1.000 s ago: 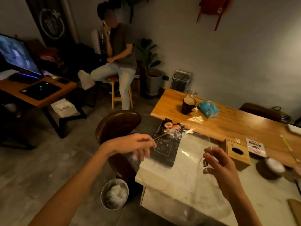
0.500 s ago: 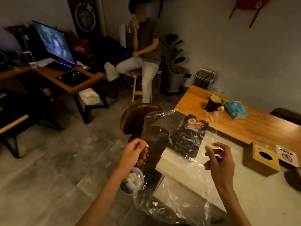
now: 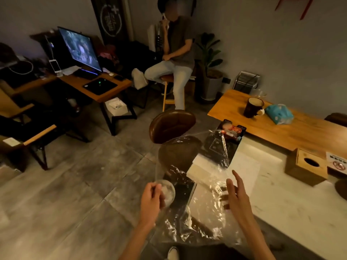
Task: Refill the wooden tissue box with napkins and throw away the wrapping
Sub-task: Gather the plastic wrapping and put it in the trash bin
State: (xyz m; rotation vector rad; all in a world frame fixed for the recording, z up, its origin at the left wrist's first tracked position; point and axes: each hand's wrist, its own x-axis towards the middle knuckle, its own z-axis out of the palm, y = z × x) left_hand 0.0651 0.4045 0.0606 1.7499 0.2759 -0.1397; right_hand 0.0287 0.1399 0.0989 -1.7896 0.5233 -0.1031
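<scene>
Throw-away step, judging by layout. Pinching clear wrapping [image 3: 202, 212] edge in left hand [image 3: 151, 200] over floor bin [image 3: 174, 192]. Right hand [image 3: 237, 198] fingers [image 3: 237, 180] spread wide beside film. Wooden tissue box [image 3: 308, 167] well apart on counter [image 3: 281, 203]. Next: bunch film, drop in bin.

a lived-in home room: gaming monitor [image 3: 79, 48] desk, potted plant [image 3: 208, 59] (dim).

Both forearms [image 3: 249, 231] bare, no sleeve edge in view. Left grip [image 3: 151, 200] and right grip [image 3: 236, 198] bare, fingers slender. Dark lower garment [image 3: 212, 253] at frame bottom. White shoe toe [image 3: 173, 252] beside it.
</scene>
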